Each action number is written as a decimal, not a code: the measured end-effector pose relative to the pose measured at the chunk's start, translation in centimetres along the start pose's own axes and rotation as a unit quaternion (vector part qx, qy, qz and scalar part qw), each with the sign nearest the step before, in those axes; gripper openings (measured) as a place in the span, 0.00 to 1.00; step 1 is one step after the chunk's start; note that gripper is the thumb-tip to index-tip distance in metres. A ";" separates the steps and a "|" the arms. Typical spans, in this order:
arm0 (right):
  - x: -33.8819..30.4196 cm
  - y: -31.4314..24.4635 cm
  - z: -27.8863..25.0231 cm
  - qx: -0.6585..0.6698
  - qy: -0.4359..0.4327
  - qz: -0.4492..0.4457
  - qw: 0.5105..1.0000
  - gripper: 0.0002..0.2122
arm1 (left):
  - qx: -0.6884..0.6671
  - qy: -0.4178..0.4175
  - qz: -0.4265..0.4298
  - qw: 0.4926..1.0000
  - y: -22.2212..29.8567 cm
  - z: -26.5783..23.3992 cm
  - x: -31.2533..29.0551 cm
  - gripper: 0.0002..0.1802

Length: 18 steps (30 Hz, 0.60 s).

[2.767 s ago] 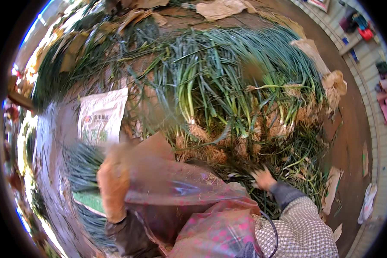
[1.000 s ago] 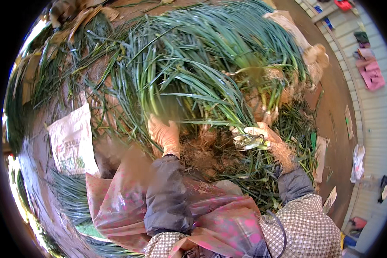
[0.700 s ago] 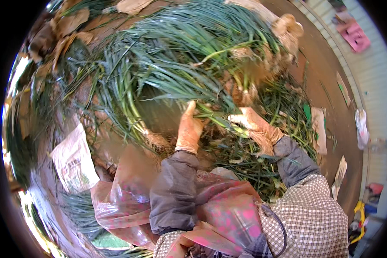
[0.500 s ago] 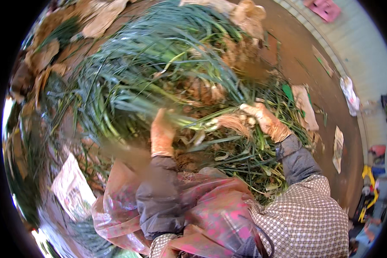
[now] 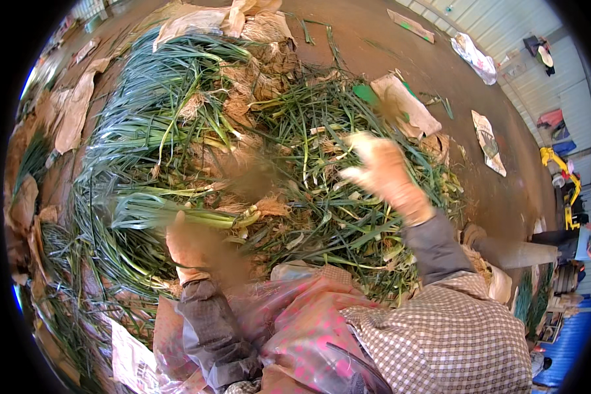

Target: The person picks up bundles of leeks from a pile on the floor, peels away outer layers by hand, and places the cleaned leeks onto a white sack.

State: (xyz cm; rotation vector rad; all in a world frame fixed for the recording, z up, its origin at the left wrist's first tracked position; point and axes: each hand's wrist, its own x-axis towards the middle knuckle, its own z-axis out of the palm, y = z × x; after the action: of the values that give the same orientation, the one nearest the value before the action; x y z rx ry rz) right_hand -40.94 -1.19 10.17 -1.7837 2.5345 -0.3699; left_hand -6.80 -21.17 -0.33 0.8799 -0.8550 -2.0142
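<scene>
A bunch of green onions [image 5: 210, 217] lies crosswise in front of me, its long leaves to the left and its pale stems and brown roots to the right. My left hand [image 5: 189, 248], in a stained glove, is closed round the bunch from the near side; a brownish blur hides part of the fingers. To the right, my gloved right hand [image 5: 389, 176] is open above a heap of loose leaves and trimmings [image 5: 335, 230], thumb and fingers apart and nothing between them.
A large pile of green onions [image 5: 144, 105] lies beyond my left hand, roots to the right. Paper sacks [image 5: 407, 108] lie on the brown floor [image 5: 348, 46]. A person [image 5: 588, 240] shows at the right edge, near a yellow machine [image 5: 565, 177].
The view has shifted. My left hand has moved left with the bunch. My right hand has come away from the root end and opened, now apart from the bunch.
</scene>
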 end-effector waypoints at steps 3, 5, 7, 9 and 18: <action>0.9 -8.9 8.1 0.047 -0.046 -0.261 0.963 0.44 | -0.018 0.034 0.066 0.997 1.4 2.7 -0.8 0.13; 1.3 -10.8 11.7 0.071 -0.048 -0.278 0.957 0.39 | 0.037 0.062 0.085 0.994 0.8 4.9 0.2 0.14; 2.3 -13.1 14.6 0.202 -0.209 -0.216 0.932 0.30 | 0.061 0.083 0.156 0.982 3.2 4.7 -0.3 0.17; 3.1 -17.0 15.8 0.363 -0.239 -0.167 0.885 0.20 | 0.001 0.114 0.197 0.974 4.0 2.4 -1.6 0.23; 1.1 -18.1 20.6 0.358 -0.424 -0.210 0.805 0.20 | -0.129 0.132 -0.017 0.983 -8.4 -2.3 -8.6 0.15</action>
State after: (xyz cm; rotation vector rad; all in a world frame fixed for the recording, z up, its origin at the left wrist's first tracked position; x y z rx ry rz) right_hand -21.40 -11.68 -6.04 -1.6142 1.1622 -0.3485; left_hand -4.02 -10.59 -5.70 0.9870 -0.4245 -1.9276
